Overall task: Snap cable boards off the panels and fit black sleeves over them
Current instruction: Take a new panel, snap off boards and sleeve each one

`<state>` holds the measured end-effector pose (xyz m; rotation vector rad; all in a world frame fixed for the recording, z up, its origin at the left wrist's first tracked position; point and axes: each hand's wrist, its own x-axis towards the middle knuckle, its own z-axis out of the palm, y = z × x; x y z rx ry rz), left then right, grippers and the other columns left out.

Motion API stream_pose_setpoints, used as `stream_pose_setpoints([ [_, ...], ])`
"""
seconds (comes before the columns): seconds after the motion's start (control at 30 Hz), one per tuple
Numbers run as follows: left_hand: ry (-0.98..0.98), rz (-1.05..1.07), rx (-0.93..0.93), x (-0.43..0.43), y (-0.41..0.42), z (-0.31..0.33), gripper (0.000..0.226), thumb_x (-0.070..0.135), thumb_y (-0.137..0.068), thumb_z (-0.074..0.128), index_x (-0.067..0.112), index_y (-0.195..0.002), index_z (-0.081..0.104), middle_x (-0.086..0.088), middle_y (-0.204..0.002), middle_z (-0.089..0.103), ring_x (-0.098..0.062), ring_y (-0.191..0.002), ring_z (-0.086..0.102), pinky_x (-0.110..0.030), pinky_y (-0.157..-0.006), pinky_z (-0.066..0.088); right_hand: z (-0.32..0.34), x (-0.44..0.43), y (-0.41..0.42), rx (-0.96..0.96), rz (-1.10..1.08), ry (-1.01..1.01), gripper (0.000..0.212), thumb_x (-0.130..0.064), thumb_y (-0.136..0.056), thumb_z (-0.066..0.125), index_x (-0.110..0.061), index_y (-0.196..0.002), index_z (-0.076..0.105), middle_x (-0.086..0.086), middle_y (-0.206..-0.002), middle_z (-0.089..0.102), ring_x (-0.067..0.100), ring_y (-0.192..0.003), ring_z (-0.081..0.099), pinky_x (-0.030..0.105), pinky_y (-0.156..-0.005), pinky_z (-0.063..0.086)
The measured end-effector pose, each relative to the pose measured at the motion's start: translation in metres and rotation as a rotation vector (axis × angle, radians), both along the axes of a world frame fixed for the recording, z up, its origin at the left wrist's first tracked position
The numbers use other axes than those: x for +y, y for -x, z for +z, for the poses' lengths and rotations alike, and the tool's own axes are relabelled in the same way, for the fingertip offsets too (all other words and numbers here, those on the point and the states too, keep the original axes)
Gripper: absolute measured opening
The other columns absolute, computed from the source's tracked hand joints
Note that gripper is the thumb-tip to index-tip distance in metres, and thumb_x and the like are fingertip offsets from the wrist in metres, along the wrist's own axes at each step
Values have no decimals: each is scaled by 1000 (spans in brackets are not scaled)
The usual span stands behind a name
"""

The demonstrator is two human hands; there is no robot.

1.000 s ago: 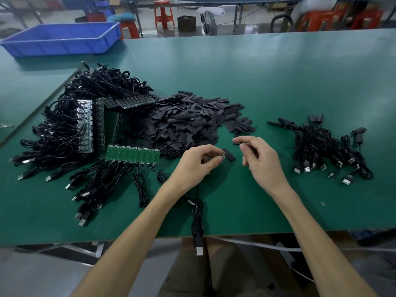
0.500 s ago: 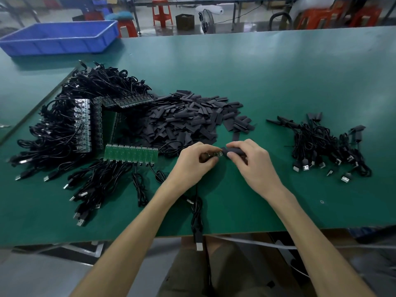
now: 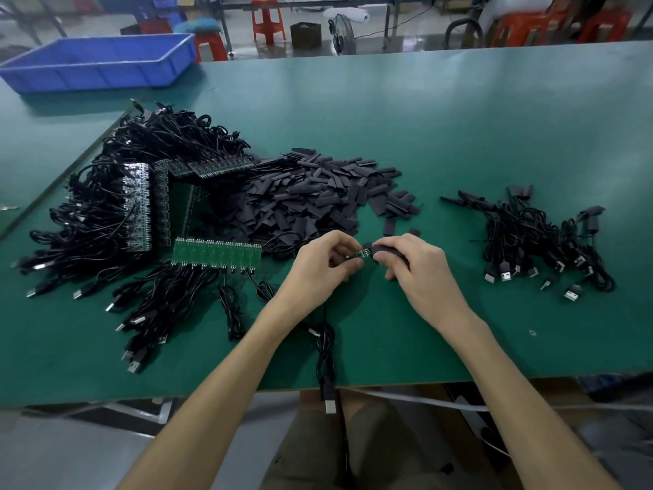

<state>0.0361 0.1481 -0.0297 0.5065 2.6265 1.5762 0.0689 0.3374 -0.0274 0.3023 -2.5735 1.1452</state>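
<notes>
Black sleeve (image 3: 388,250), pinched in my right hand (image 3: 420,274), is now meeting the small board (image 3: 361,254) my left hand (image 3: 318,267) is gripping above the table (image 3: 459,136); a second ago they were apart.

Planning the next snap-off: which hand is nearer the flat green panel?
Left. The left hand is just right of the green panel, pinching a small board; the right hand is farther right, gripping a black sleeve.

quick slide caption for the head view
Left hand pinches a small cable board; right hand holds a black sleeve against its end.
</notes>
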Motion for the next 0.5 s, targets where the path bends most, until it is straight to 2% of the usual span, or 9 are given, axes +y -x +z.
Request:
stream_pose_setpoints([
  [0.17, 9, -3, 1, 0, 0, 0, 14, 15, -91, 76, 16, -103, 68, 1, -92, 70, -17, -68, 66, -24, -68, 55, 1, 0, -1, -14, 3, 1, 18, -9, -100, 64, -3, -114, 73, -7, -83, 61, 11, -73, 63, 8, -74, 44],
  [0.37, 12, -4, 6, 1, -1, 0, 13, 15, -91, 75, 16, -102, 69, 5, -90, 69, -12, -64, 65, -19, -66, 52, 1, 1, -2, -17, 9, 16, 15, -8, -100, 63, -3, -109, 74, 1, -83, 65, 13, -69, 64, 12, -73, 48],
  [0.5, 18, -14, 17, 1, -2, 1, 12, 15, -91, 75, 16, -102, 69, 6, -90, 70, -12, -65, 65, -20, -66, 53, 1, 1, -2, -30, 4, 36, 14, -7, -100, 63, -4, -107, 74, -4, -81, 64, 12, -69, 64, 12, -71, 48],
])
